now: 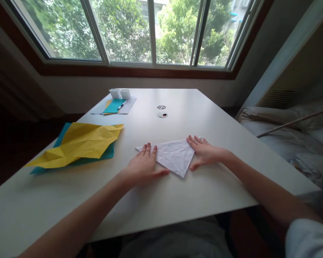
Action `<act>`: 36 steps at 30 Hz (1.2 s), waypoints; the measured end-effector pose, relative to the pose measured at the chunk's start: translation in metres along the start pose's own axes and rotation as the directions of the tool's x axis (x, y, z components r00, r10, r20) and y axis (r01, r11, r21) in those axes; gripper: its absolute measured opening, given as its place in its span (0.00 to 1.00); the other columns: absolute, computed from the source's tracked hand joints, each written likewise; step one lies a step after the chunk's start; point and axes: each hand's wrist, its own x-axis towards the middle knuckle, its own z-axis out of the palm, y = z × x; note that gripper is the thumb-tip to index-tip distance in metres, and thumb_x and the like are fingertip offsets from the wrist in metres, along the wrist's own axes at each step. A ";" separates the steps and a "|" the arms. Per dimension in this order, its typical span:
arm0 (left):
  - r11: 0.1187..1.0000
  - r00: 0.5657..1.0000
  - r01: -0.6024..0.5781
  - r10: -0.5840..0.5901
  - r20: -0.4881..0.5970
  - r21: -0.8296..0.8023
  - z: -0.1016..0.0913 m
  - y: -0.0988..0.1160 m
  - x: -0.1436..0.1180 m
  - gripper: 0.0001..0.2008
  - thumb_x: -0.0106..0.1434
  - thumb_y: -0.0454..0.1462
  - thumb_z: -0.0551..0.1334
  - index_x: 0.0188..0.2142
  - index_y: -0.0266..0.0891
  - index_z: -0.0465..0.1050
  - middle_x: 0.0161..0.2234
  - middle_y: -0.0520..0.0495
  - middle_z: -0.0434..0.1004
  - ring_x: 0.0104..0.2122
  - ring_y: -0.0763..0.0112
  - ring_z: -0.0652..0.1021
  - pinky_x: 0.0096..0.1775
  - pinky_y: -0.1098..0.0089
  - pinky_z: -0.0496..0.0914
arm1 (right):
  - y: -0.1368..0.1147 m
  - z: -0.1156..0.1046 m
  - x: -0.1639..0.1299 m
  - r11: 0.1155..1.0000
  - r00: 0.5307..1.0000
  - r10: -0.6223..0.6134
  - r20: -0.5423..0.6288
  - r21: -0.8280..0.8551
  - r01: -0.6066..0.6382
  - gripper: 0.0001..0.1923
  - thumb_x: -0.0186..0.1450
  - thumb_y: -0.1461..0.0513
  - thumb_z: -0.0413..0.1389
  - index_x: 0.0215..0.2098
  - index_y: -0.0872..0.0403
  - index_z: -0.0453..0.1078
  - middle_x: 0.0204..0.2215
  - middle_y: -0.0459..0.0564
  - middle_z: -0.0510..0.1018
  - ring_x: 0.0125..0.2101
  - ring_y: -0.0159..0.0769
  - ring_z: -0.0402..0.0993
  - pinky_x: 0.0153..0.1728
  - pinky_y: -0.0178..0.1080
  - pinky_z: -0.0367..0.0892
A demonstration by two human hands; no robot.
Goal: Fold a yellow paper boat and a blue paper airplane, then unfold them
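Observation:
A creased sheet of white paper point(175, 154), folded into a triangle, lies on the table in front of me. One of its corners points toward me, and its long folded edge runs along the far side. My left hand point(146, 165) rests flat over the left part of the paper, fingers stretched out and thumb spread to the right. On the right corner lies my right hand point(204, 153), also flat, with its fingertips on the paper and the thumb beside the near edge. The paper under both hands is hidden.
Left of my hands, a crumpled yellow sheet point(82, 145) lies over a teal sheet point(107, 153). Farther back are two white paper boxes point(125, 94), a teal paper point(114, 106) and a pen point(122, 105). Two round discs point(162, 115) sit mid-table. The white table point(204, 200) ends near my body.

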 end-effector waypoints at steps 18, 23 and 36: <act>0.988 0.988 -0.117 0.126 -0.087 0.098 -0.022 -0.050 0.003 0.33 0.60 0.54 0.48 0.56 0.34 0.60 0.51 0.33 0.66 0.50 0.52 0.69 0.48 0.59 0.63 | 0.039 -0.012 -0.003 0.993 0.962 -0.110 -0.249 0.015 0.118 0.38 0.55 0.43 0.53 0.58 0.54 0.59 0.56 0.58 0.64 0.55 0.51 0.59 0.56 0.55 0.47; 0.972 0.960 -0.222 0.232 -0.160 0.075 -0.024 -0.062 0.014 0.27 0.61 0.51 0.51 0.52 0.37 0.65 0.46 0.39 0.70 0.45 0.57 0.71 0.47 0.63 0.65 | 0.034 -0.018 -0.004 0.974 0.924 -0.208 -0.320 0.024 0.227 0.29 0.57 0.47 0.54 0.52 0.54 0.65 0.46 0.54 0.74 0.46 0.45 0.69 0.50 0.46 0.59; 0.963 0.951 -0.269 0.261 -0.163 -0.027 -0.026 -0.071 0.012 0.29 0.59 0.51 0.53 0.56 0.40 0.60 0.49 0.40 0.69 0.48 0.58 0.70 0.47 0.65 0.64 | 0.033 -0.022 -0.011 0.946 0.921 -0.166 -0.351 0.205 0.249 0.18 0.63 0.51 0.48 0.43 0.52 0.71 0.35 0.50 0.77 0.34 0.35 0.72 0.36 0.36 0.66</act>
